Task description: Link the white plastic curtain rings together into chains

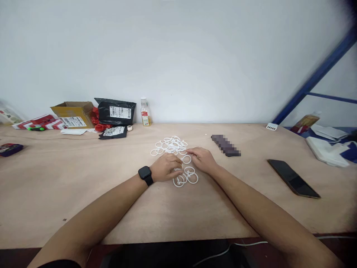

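Observation:
White plastic curtain rings [170,149] with small eyelets lie in a loose pile on the wooden table. My left hand [166,167], a black watch on its wrist, is curled, with its fingertips closed at the edge of a ring that its fingers partly hide. Facing it from the right, my right hand [204,159] has thumb and forefinger pinched at the pile's near right edge, on a ring there. Between the two hands is a single ring [186,159]. Several more rings [192,178] overlap in a small group nearer to me, just below my left fingers.
A phone [294,178] and a pixelated dark object [225,145] lie to the right. Along the wall stand an open cardboard box [79,115], a black parcel bag [117,111] and a bottle [145,112]. A white multi-port charger [271,127] sits near the blue frame [312,78].

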`<state>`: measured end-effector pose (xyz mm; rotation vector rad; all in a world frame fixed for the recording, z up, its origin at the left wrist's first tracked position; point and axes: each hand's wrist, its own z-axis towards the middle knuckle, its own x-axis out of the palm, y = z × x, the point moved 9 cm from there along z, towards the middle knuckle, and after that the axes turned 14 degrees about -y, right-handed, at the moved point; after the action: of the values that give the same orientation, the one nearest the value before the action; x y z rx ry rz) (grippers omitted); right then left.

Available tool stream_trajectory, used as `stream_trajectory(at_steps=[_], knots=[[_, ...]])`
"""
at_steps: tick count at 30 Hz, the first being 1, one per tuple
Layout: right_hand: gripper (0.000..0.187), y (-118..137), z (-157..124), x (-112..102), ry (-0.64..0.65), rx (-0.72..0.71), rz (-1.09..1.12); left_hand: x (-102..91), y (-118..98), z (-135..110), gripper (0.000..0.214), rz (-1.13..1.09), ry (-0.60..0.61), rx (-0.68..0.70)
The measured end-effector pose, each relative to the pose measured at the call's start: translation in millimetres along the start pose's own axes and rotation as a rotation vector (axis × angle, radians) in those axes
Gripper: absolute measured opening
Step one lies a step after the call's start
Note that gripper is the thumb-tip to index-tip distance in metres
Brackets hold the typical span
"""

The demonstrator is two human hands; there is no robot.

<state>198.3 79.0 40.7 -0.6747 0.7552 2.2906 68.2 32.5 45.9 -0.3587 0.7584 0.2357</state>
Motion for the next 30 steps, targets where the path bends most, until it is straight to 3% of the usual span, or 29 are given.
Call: stream_trajectory(at_steps=[6, 10, 15, 19, 23, 26, 30], knots=[[0.037, -6, -1, 8, 0.039, 0.007, 0.01, -26.7, 52, -9, 0.022, 0.331, -0.146, -0.357], [0.032, 7, -3, 18, 0.129, -0.126, 0.075, -41.5, 83, -23, 0.02, 0.554, -0.123, -0.585], [0.034, 18, -7, 25, 0.212, -0.196, 0.143, -39.1, 100, -35, 0.02, 0.595, -0.018, -0.712], [0.028, 15, -5, 19, 0.155, -0.119, 0.117, -35.7, 101, -35, 0.016, 0.551, -0.018, -0.69], [0.024, 12, -3, 14, 0.107, -0.04, 0.096, -45.0, 91, -28, 0.017, 0.481, -0.195, -0.604], [0.024, 12, -1, 8, 0.036, 0.029, 0.107, -48.6, 71, -20, 0.018, 0.37, -0.342, -0.429], [0.029, 21, 0, 1, -0.051, 0.027, 0.134, -39.6, 38, -9, 0.018, 0.211, -0.382, -0.194]])
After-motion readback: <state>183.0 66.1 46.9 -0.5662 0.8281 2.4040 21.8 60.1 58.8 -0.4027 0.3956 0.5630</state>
